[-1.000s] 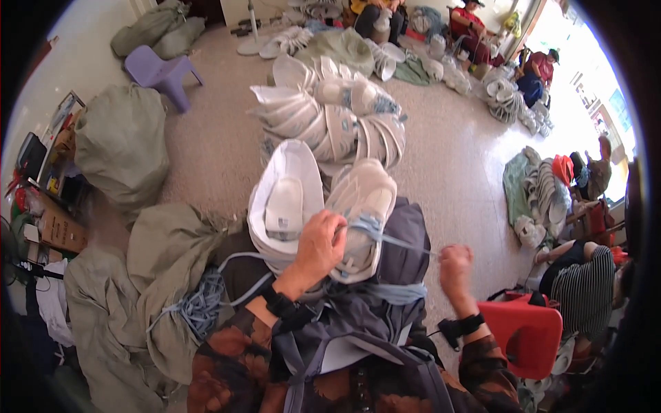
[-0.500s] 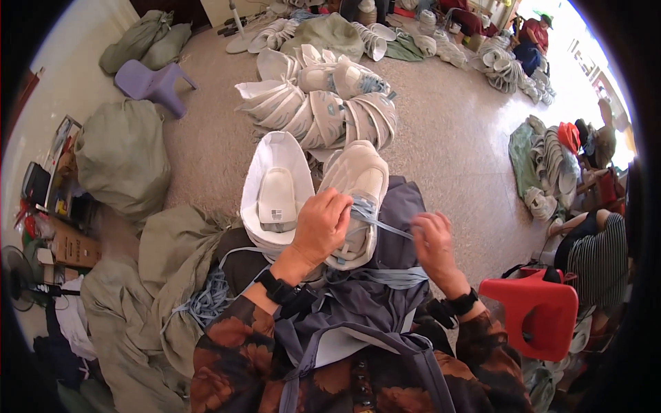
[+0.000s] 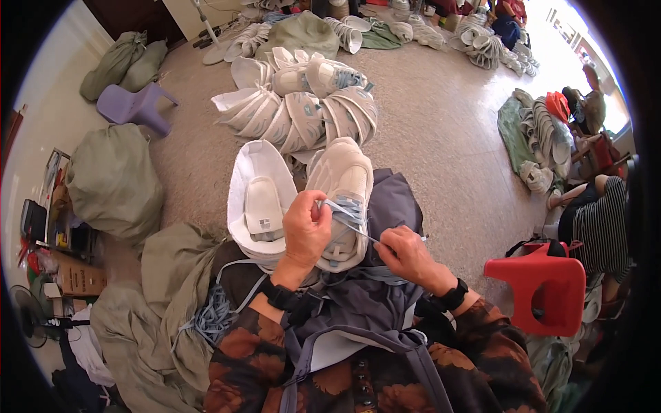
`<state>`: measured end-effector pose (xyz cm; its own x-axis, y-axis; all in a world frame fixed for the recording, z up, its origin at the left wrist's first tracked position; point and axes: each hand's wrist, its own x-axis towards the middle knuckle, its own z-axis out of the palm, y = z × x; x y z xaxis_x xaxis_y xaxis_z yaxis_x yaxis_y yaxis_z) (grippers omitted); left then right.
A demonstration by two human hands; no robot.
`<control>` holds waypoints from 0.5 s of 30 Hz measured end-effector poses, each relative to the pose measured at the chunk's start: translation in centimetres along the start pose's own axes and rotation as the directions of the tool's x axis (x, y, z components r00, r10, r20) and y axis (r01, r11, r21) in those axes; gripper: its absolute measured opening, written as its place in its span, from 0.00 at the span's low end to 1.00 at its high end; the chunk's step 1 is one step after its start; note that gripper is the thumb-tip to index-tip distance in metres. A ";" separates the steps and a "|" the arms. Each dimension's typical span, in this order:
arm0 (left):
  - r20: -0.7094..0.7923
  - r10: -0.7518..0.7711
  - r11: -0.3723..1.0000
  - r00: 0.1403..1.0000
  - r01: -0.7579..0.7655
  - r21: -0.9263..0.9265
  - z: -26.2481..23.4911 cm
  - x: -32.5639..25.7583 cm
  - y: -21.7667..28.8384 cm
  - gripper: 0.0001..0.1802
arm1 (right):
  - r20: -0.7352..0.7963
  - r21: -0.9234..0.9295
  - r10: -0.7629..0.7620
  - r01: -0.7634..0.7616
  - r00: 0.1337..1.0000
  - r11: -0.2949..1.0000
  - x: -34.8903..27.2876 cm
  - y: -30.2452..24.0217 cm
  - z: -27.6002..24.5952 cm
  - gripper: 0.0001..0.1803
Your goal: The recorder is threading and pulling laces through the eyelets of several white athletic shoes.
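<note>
In front of me on my lap lies a white and beige shoe upper with light blue lacing across its middle. My left hand is closed over a pale blue shoelace at the upper's left side. Drawn taut to the right, the lace runs to my right hand, which pinches it beside the upper. To the left sits a stack of nested white uppers, the top one showing its pale inner sole with a small label. A bundle of loose blue laces lies by my left forearm.
Rows of nested shoe uppers lie on the floor ahead. At left are a purple stool and full olive sacks. A red stool stands at right, near a person in striped clothing. More shoe piles line the far side.
My right hand has moved down and left, closing from loosely spread fingers to a pinch on the lace. My left hand has shifted slightly left. The whole view has swung a little.
</note>
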<state>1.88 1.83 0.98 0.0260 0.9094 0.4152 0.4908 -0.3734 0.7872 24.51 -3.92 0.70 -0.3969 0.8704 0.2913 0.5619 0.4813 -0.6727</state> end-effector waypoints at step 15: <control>0.105 0.052 0.986 0.993 -0.067 0.152 -2.2 -3.9 0.3 0.13 | 0.129 0.111 0.257 -0.271 0.958 0.956 -3.5 1.6 -3.4 0.06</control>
<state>-0.02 -2.27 0.59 0.1428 0.9031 0.4050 0.6144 -0.4016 0.6791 29.24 -5.81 0.87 -0.3295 0.9440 0.0183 0.5647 0.2126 -0.7975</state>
